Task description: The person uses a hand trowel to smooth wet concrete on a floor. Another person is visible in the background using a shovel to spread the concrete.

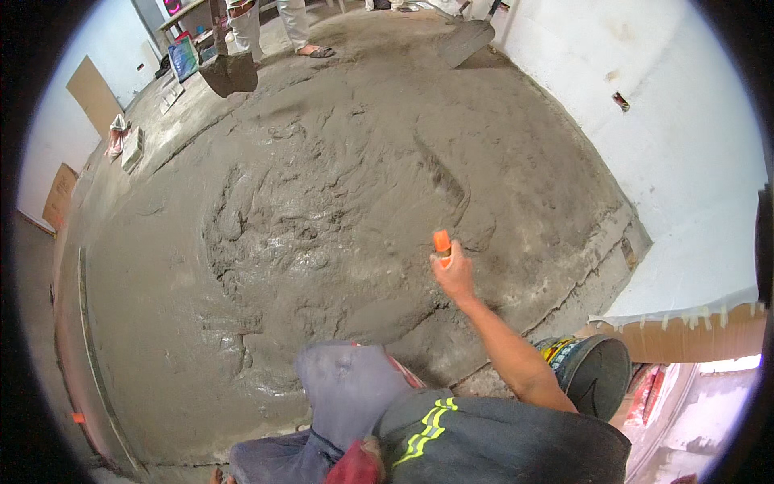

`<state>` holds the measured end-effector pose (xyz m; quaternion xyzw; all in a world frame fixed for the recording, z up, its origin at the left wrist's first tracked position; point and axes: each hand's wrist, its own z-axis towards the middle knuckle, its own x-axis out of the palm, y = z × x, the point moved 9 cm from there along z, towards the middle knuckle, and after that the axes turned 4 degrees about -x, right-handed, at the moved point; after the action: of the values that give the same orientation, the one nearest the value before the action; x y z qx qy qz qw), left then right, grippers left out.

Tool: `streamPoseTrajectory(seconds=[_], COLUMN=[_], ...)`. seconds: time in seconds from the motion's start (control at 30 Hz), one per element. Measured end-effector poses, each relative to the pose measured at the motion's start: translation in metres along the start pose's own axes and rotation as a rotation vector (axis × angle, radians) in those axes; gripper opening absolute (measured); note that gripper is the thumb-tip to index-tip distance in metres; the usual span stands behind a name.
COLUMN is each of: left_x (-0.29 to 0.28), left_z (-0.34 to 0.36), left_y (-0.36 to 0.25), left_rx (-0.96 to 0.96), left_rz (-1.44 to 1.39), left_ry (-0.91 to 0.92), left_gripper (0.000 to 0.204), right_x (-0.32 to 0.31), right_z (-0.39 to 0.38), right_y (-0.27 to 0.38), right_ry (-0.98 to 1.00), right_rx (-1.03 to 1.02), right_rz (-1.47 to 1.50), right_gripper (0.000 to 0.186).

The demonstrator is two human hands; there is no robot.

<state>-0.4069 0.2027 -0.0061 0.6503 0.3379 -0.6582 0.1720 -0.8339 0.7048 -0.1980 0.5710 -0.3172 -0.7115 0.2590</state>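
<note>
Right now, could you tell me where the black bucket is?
In the head view the black bucket stands at the lower right, just off the edge of the wet cement, beside the outstretched right arm and below the white wall.

A small orange tool handle (441,241) stands upright above wet grey mortar (322,226).

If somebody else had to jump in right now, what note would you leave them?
Right hand: stretched out over the wet cement, fingers shut on a small orange tool.
Left hand: out of view.
The cement covers most of the floor, rough and lumpy in the middle, smoother toward the edges. A black bucket stands at the person's right. Two shovels rest at the far edge near another person's feet.
Done: cement spread. Left: the surface is not yet level.
</note>
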Motion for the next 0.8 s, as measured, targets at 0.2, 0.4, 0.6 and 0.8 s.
streamPoseTrajectory(seconds=[0.2,0.4,0.6,0.8], left_x=[0.001,0.039,0.038,0.026], left_z=[-0.003,-0.002,-0.003,-0.012], left_y=[-0.012,-0.077,-0.081,-0.088], left_rx=[-0.131,0.182,0.183,0.121], left_rz=[-0.135,0.088,0.026,-0.104], left_ry=[0.012,0.138,0.174,0.322], left_gripper=[0.048,0.054,0.056,0.059], right_x=[-0.044,0.031,0.009,0.046], right_z=[-0.02,-0.128,-0.143,-0.138], right_y=[-0.021,-0.265,-0.24,-0.275], right_ry=[-0.213,-0.063,-0.236,0.004], right_rx=[0.02,0.665,0.561,0.867], right_rz=[0.131,-0.143,-0.119,0.036], right_gripper=[0.039,0.041,0.035,0.028])
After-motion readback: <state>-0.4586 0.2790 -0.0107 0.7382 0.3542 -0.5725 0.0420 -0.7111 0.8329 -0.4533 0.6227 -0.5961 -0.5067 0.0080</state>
